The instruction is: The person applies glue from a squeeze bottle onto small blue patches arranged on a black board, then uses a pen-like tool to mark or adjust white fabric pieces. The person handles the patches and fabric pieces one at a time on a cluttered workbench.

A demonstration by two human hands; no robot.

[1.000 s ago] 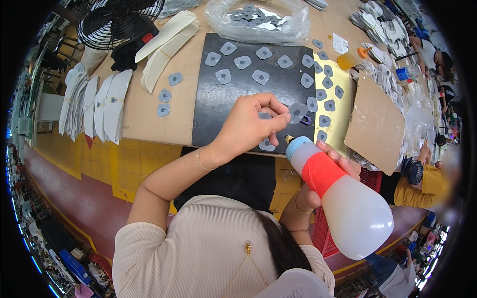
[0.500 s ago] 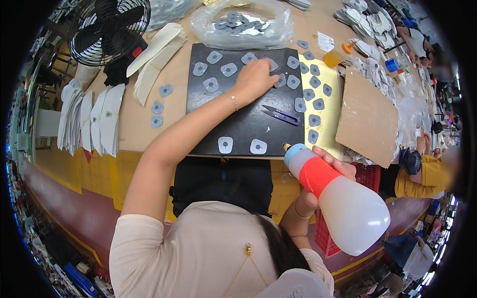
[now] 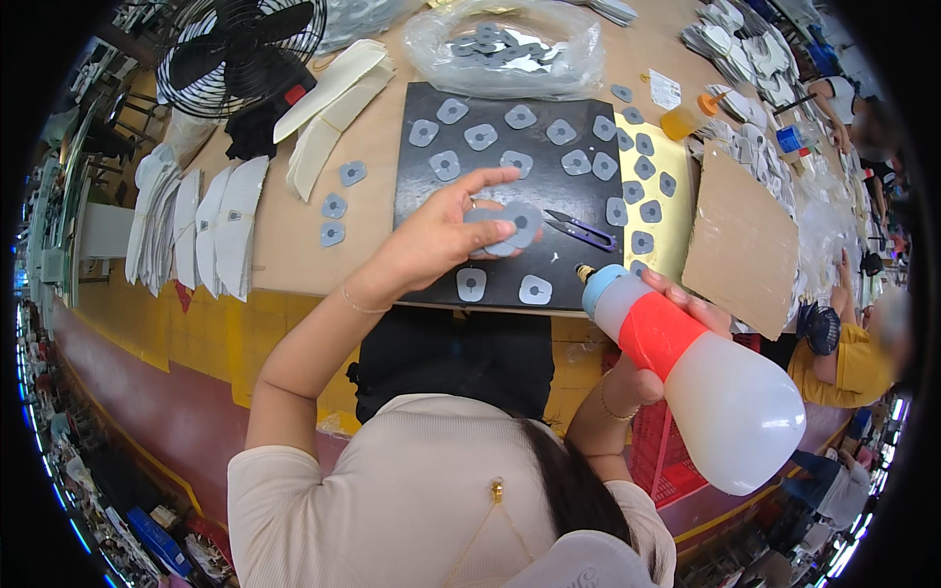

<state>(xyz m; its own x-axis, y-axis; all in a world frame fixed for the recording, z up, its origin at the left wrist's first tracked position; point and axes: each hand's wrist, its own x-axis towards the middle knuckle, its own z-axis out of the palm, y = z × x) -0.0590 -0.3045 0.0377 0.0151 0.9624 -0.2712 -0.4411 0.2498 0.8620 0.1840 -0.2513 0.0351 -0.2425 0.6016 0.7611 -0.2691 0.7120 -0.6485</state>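
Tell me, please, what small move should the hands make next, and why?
Probably bring the bottle nozzle to the grey pieces. The left hand holds them lifted above the black board, and the right hand already tilts the nozzle toward them.

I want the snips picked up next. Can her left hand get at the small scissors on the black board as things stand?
Probably yes, but not freely: the left hand hovers right beside the small scissors with nothing between them, yet its fingers already hold grey pads, so it looks occupied.
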